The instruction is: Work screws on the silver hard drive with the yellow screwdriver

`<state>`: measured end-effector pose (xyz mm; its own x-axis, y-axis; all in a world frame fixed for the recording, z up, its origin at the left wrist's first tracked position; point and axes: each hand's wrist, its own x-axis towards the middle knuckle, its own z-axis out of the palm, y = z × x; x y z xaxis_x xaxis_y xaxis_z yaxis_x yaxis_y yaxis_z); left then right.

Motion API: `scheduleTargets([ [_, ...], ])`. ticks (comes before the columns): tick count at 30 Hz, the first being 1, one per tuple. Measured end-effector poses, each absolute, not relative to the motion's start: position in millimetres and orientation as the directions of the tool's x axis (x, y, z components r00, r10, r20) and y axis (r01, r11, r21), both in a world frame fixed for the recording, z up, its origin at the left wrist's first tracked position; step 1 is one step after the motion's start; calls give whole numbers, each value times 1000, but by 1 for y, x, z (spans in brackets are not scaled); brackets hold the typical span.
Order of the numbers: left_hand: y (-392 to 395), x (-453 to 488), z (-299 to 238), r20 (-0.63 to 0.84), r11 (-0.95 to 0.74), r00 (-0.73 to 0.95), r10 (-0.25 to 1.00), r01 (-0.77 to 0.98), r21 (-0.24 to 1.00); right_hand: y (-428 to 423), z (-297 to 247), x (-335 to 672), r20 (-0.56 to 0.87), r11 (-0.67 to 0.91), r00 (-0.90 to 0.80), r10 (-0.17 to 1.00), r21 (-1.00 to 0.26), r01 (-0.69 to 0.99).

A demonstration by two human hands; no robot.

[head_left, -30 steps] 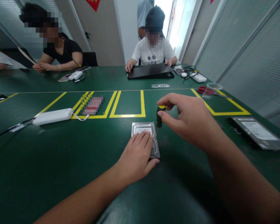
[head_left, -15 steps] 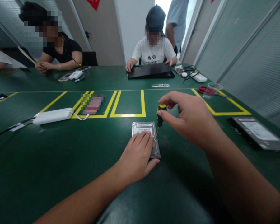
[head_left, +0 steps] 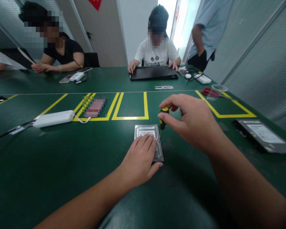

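A silver hard drive [head_left: 146,131] lies flat on the green table [head_left: 62,165] in front of me. My left hand [head_left: 140,162] rests flat on its near half, fingers stretched out and together, pressing it down. My right hand [head_left: 193,122] pinches the black and yellow handle of a small screwdriver [head_left: 162,119], held upright with its tip at the drive's right edge.
A white power adapter [head_left: 53,118] with cable lies to the left beside yellow tape boxes [head_left: 131,108]. A second drive [head_left: 264,135] sits at the right. Two seated people work across the table, one at a black panel [head_left: 153,72]; a third person stands at the back right.
My right hand's fingers shifted slightly on the screwdriver handle. The standing person walked from behind the seated one to the back right. My left hand stayed put.
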<state>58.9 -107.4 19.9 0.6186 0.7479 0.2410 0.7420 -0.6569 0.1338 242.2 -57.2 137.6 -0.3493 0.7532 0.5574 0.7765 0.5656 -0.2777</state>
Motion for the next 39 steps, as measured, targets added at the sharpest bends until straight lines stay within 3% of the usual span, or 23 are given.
scheduleTargets([
  [20, -108, 58, 21, 237, -657, 619, 749, 741, 142, -60, 139, 241, 517, 524, -322, 793, -309, 794],
  [39, -108, 58, 22, 242, -660, 621, 746, 739, 137, -58, 137, 240, 546, 566, -349, 762, -299, 768],
])
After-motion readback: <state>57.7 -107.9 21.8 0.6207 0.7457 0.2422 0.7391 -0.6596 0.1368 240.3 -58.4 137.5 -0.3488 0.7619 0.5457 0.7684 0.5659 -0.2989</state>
